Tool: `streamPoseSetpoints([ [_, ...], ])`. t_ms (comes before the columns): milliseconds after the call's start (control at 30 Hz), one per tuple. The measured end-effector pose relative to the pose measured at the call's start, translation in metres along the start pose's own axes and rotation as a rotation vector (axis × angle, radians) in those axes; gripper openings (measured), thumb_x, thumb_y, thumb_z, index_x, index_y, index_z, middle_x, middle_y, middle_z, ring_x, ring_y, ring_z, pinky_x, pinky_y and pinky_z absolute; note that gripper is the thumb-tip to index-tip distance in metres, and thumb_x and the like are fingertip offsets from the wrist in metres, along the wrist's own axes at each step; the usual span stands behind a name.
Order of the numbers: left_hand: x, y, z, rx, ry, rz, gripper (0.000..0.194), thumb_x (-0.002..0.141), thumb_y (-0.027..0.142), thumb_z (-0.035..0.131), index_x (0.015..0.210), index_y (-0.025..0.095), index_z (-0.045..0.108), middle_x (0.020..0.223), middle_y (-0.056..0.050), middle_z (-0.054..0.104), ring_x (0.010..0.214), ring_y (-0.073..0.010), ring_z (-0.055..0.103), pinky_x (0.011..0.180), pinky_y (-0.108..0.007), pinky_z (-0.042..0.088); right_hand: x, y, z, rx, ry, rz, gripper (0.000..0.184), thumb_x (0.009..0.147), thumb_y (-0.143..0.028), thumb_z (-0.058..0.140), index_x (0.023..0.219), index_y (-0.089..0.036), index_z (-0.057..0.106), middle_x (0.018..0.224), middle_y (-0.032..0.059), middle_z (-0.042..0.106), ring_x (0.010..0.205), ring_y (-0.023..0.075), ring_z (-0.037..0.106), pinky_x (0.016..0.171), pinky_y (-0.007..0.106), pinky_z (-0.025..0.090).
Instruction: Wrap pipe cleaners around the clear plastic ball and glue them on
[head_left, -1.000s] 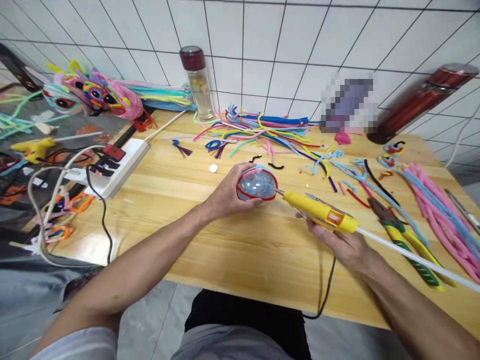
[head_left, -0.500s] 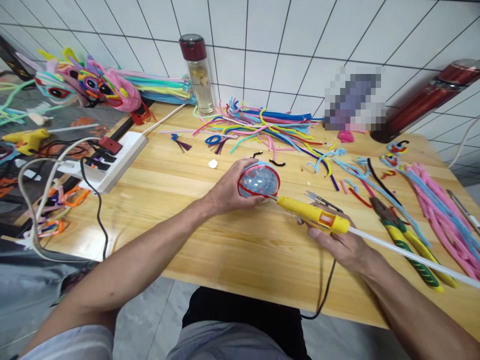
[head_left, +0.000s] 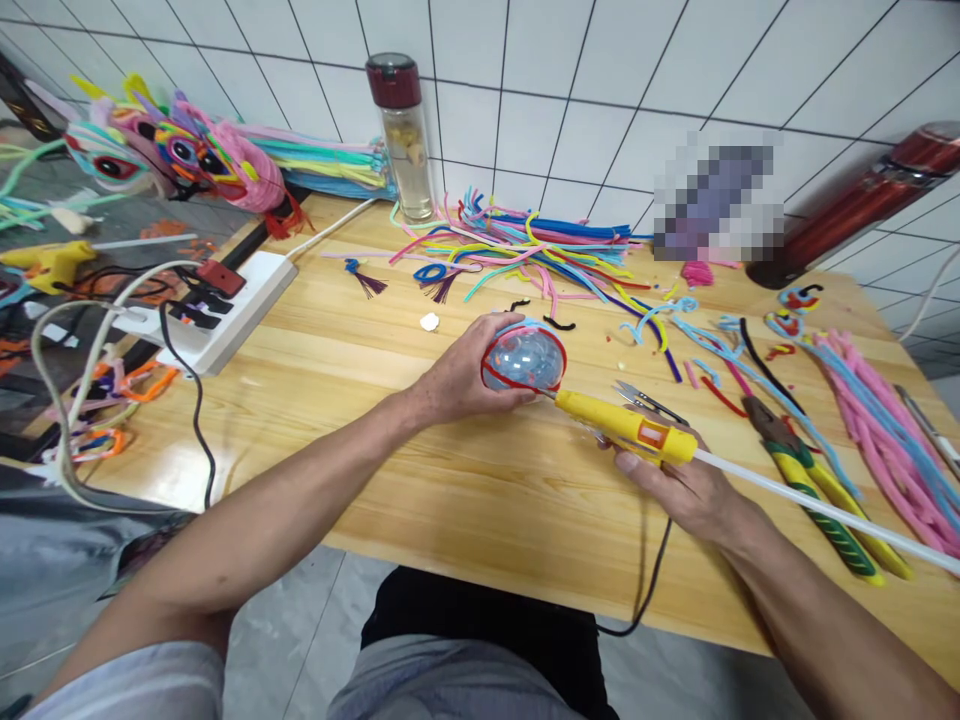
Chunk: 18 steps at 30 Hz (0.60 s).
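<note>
My left hand point(head_left: 469, 375) is wrapped round the side of a clear, rounded dome point(head_left: 523, 358) edged with red and light-blue fuzzy stems. Its inside looks bluish, but I cannot make out what lies beneath. My right hand point(head_left: 679, 480) grips a yellow hot glue gun point(head_left: 626, 425), and a long white glue stick point(head_left: 825, 508) runs out of its back end. The gun's metal nozzle meets the dome's lower right rim, by the red stem. Small thread snips point(head_left: 651, 402) lie just beyond the gun, partly hidden by it.
Loose pipe cleaners point(head_left: 540, 250) lie along the wall near a glass bottle point(head_left: 405, 140). Green-and-yellow pliers point(head_left: 806, 490) and a pink bundle point(head_left: 874, 430) are at right. A power strip point(head_left: 240, 310), a second glue gun point(head_left: 49, 262) and fuzzy figures point(head_left: 187, 160) stand left. A red thermos point(head_left: 847, 205) leans right.
The view has shifted slightly. Both hands keep their holds, and the nozzle stays at the dome's lower right rim.
</note>
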<state>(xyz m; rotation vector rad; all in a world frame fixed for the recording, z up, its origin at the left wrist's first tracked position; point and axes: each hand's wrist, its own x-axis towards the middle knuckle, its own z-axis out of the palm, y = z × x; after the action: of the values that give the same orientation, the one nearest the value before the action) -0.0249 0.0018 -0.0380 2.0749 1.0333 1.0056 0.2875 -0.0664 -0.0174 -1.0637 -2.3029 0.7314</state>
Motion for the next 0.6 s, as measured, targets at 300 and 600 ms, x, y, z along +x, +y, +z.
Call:
streamPoseSetpoints([
  [300,0.0003,-0.0028,-0.0003,-0.002,-0.007,0.01,0.091,0.073,0.049,0.088,0.149,0.02,0.048,0.153,-0.017,0.055,0.144,-0.0366,0.054,0.124,-0.051,0.044,-0.0012,0.0017,0.0015,0.008,0.026,0.037,0.031,0.104,-0.051,0.055,0.092,-0.026,0.069,0.088,0.0041,0.071,0.077,0.0226,0.066,0.071,0.037,0.053],
  [600,0.0005,-0.0014,-0.001,-0.006,-0.011,-0.004,0.092,0.073,0.054,0.088,0.15,0.022,0.048,0.153,-0.016,0.055,0.145,-0.0364,0.053,0.124,-0.051,0.044,0.0023,-0.0016,0.0006,-0.024,0.033,0.039,0.034,0.103,-0.054,0.052,0.092,-0.028,0.071,0.084,0.0041,0.073,0.078,0.0246,0.068,0.07,0.038,0.054],
])
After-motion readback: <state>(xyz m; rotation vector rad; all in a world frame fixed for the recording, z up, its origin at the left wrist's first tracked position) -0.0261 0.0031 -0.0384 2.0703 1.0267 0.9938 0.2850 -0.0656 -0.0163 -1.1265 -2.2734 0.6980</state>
